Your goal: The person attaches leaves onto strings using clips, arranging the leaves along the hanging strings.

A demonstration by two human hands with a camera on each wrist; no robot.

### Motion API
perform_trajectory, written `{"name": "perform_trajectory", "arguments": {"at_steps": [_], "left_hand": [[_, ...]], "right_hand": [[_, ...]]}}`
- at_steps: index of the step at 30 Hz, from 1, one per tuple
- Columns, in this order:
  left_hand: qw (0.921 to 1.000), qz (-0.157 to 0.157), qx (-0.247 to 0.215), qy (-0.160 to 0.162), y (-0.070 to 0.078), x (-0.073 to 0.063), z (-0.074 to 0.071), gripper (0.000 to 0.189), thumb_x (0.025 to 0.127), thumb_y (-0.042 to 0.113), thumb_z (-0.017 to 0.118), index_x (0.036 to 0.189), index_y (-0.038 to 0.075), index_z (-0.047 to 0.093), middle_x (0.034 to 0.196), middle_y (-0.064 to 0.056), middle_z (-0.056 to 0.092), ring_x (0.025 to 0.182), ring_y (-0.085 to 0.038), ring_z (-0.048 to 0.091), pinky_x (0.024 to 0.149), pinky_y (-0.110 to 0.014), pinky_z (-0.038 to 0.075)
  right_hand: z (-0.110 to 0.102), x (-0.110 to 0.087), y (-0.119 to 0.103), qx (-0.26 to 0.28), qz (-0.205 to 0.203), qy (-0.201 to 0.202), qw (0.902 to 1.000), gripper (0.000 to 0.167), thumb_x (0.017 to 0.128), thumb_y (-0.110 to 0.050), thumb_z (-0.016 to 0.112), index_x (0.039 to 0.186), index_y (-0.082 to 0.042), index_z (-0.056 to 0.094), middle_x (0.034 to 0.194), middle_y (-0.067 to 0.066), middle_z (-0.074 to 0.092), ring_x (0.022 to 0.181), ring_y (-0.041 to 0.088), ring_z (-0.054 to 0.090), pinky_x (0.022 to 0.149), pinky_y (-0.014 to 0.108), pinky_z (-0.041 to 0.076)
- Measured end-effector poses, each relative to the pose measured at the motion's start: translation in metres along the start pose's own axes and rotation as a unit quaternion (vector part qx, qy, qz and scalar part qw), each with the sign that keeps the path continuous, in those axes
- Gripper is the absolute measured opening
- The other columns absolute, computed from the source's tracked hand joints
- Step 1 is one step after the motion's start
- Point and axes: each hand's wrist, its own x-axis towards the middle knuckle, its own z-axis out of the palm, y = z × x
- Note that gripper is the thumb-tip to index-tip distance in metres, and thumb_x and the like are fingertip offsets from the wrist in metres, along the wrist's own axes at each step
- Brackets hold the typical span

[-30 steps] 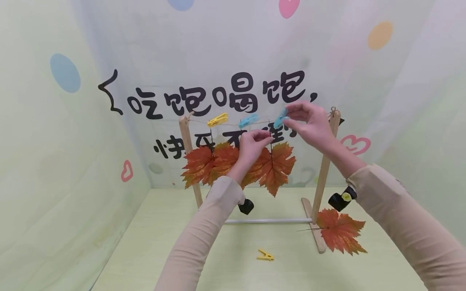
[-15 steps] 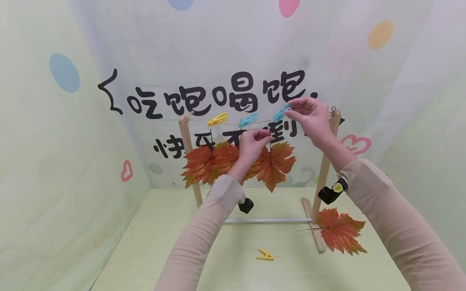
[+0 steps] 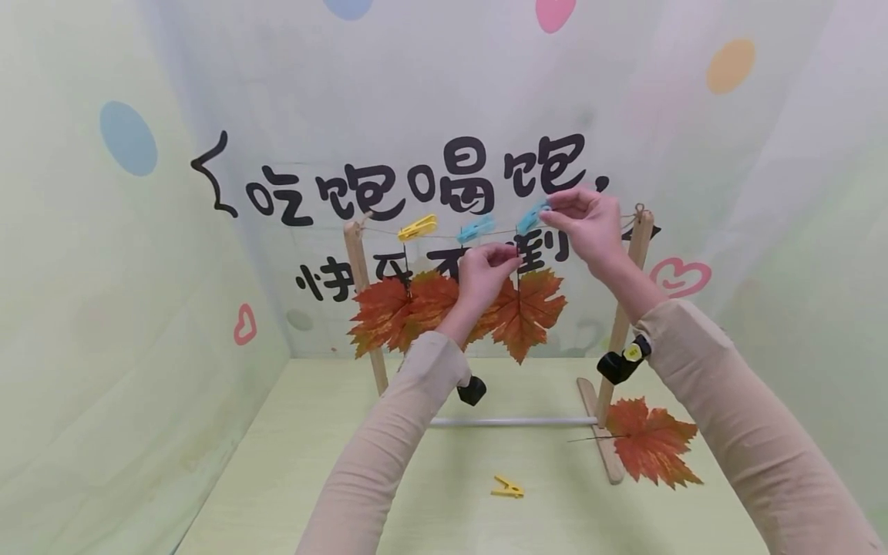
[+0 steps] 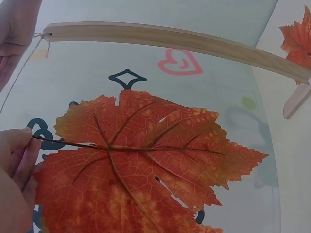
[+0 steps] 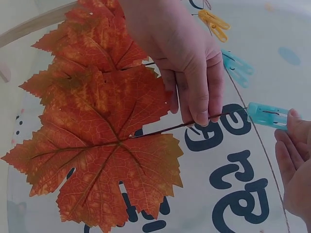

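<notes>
Bkgd is a pale cloth backdrop w/ big black Chinese chars, coloured ovals & pink heart outlines. Below it, a light yellow-green bench w/ a wooden rack on top: L post, R post, white rod low btwn them, thin string tied across near the tops.

L hand is just under the string, thumb & fingers pinching the dark stem of the R-most hanging leaf, an orange-red one w/ greenish edges. Blade hangs below the hand, stem tip up at the string.

R hand, slightly higher & nearer the R post, pinches the handle end of a blue clip btwn thumb & fingers. Clip is tilted, its mouth end meeting the string & stem tip; can't tell if it bites fully.

Further L on the string: another blue clip, then a yellow clip, w/ a middle leaf (partly hidden behind the L hand) & a far-L leaf hanging below, overlapping.

On the bench: a spare yellow clip toward the front, & a loose leaf by the R post's foot, its stem lying across it. Both sleeves beige, black cam at each wrist.
</notes>
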Motion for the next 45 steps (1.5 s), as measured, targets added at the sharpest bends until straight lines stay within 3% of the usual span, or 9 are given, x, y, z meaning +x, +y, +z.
{"name": "perform_trajectory", "arguments": {"at_steps": [9, 28, 39, 45], "left_hand": [[0.9999, -0.006, 0.013, 0.003, -0.002, -0.001, 0.002, 0.017, 0.079, 0.012, 0.07, 0.093, 0.003, 0.07, 0.089, -0.008, 0.069, 0.077, -0.014, 0.063, 0.07, -0.018, 0.051], [0.9999, 0.008, 0.013, -0.006, -0.003, 0.001, 0.001, 0.017, 0.08, 0.011, 0.069, 0.094, 0.001, 0.069, 0.09, -0.009, 0.069, 0.076, -0.016, 0.063, 0.07, -0.018, 0.051], [0.9996, 0.021, 0.02, -0.008, -0.003, 0.002, 0.002, 0.019, 0.081, 0.012, 0.068, 0.096, -0.001, 0.068, 0.09, -0.01, 0.068, 0.077, -0.017, 0.063, 0.071, -0.018, 0.051], [0.9993, 0.026, 0.026, -0.005, -0.002, 0.001, 0.001, 0.02, 0.08, 0.013, 0.069, 0.095, 0.0, 0.069, 0.089, -0.01, 0.069, 0.076, -0.016, 0.063, 0.07, -0.018, 0.051]], "right_hand": [[0.003, 0.0, 0.008, -0.03, 0.009, 0.008, 0.9995, 0.017, 0.076, 0.001, 0.07, 0.093, 0.002, 0.066, 0.076, -0.009, 0.066, 0.073, 0.006, 0.063, 0.071, 0.016, 0.05], [0.007, 0.003, 0.01, -0.011, 0.036, 0.021, 0.9991, 0.019, 0.076, 0.003, 0.069, 0.094, -0.001, 0.067, 0.078, -0.007, 0.065, 0.074, 0.005, 0.062, 0.071, 0.016, 0.05], [0.007, 0.0, 0.01, -0.039, 0.061, 0.008, 0.9974, 0.03, 0.08, -0.003, 0.067, 0.108, 0.005, 0.061, 0.088, -0.004, 0.064, 0.081, 0.003, 0.062, 0.073, 0.017, 0.05], [0.007, -0.001, 0.007, -0.063, 0.067, -0.007, 0.9957, 0.035, 0.082, -0.008, 0.066, 0.114, 0.004, 0.058, 0.105, 0.01, 0.063, 0.088, 0.006, 0.062, 0.077, 0.02, 0.05]]}}
